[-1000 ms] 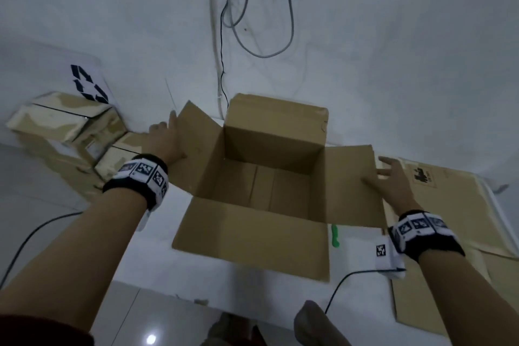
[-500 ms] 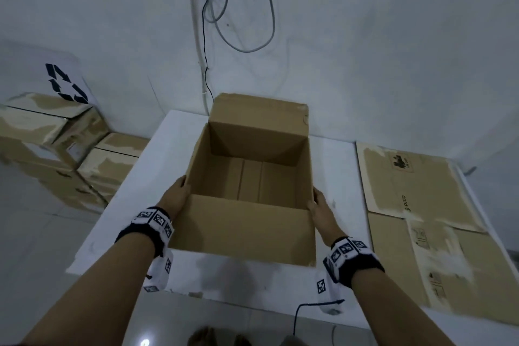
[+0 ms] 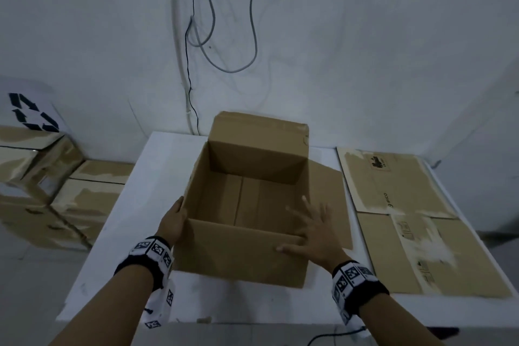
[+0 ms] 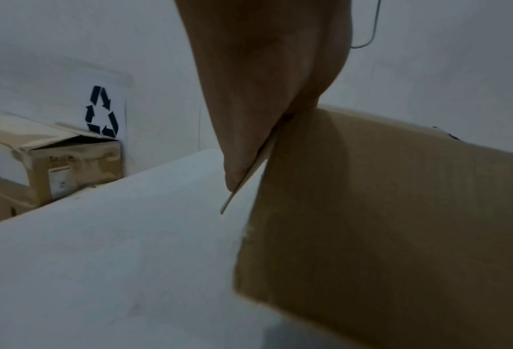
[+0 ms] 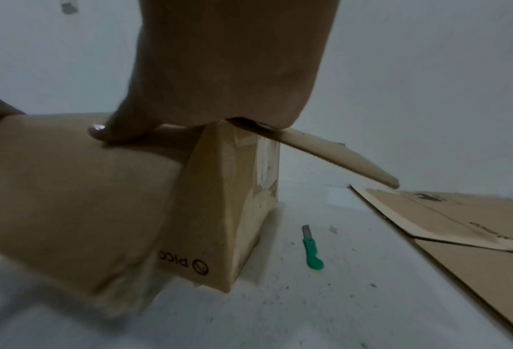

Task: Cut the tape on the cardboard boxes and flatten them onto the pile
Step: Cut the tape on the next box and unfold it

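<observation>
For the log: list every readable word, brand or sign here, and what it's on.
"PICO", with a round logo: low on the open box's corner, seen upside down from the right wrist.
"PICO": on the flattened cardboard.
Recycling-arrows symbol, no words: paper sheet on the wall.
Unreadable: label on the stacked boxes; other prints on the flattened cardboard.

Dim, bluish, grainy; soft shadows, edges bowed, wrist views blurred
</observation>
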A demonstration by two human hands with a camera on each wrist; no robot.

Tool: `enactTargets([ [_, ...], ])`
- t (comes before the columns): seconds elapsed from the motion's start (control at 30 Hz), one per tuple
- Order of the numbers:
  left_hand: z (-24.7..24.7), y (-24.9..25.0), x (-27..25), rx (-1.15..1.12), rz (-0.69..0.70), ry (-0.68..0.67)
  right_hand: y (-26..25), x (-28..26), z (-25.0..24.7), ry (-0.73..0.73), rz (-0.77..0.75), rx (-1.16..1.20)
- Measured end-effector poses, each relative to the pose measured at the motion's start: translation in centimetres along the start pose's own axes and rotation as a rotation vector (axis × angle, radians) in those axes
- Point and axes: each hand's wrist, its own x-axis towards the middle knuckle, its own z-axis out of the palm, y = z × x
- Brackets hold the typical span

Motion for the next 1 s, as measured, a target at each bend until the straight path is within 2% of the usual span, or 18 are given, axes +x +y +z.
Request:
enactTargets([
  [0.1,-0.7,0.3,-0.9,-0.036,0.017,-0.025,-1.1,-0.5,0.1,0.0,0.021,-0.063],
  [0.2,-2.3,-0.1,-2.1,-0.124,0.125,0.103,-4.0,-0.9,-0.7,-0.001,-0.038,-0.063],
  [0.27,-3.6,-0.6,-2.3,-0.114,0.079,0.259,-6.6,-0.3,-1.7,0.06,-0.042,-0.011],
  [0.33,-4.6,-1.4,-1.9,-0.09,-0.071,0.305,-9.0,1.0,-3.3,0.096,0.033,0.145],
  [0.43,-5.3,-2.0,-1.8,-0.147,-0.277,0.161,-11.5,3.3,-6.1,0.154,0.204,0.461],
  [0.53,-5.1,-1.7,-2.9,-0.384,-0.344,-0.053,-13.1,4.4,-8.7,0.233,0.331,0.636],
  [0.63,-4.6,-0.9,-4.0,-0.53,-0.423,-0.248,-14.1,4.6,-9.7,0.235,0.438,0.776],
  [0.7,-4.5,-0.9,-4.3,-0.6,-0.407,-0.376,-14.8,4.5,-9.2,0.226,0.508,0.923],
  [0.77,-4.5,-1.0,-4.6,-0.696,-0.359,-0.42,-15.4,4.2,-8.0,0.23,0.558,1.059],
  [0.8,-4.8,-1.0,-4.6,-0.733,-0.319,-0.398,-15.5,4.1,-7.3,0.236,0.584,1.097],
  [0.9,-7.3,-0.4,-4.1,-0.705,-0.223,-0.129,-15.4,3.8,-6.0,0.253,0.677,1.143],
  [0.93,-8.6,0.1,-3.9,-0.69,-0.189,-0.083,-15.1,3.8,-5.6,0.237,0.713,1.137],
  [1.0,-11.0,1.6,-4.0,-0.669,-0.072,-0.096,-14.9,3.7,-5.3,0.202,0.757,1.114],
])
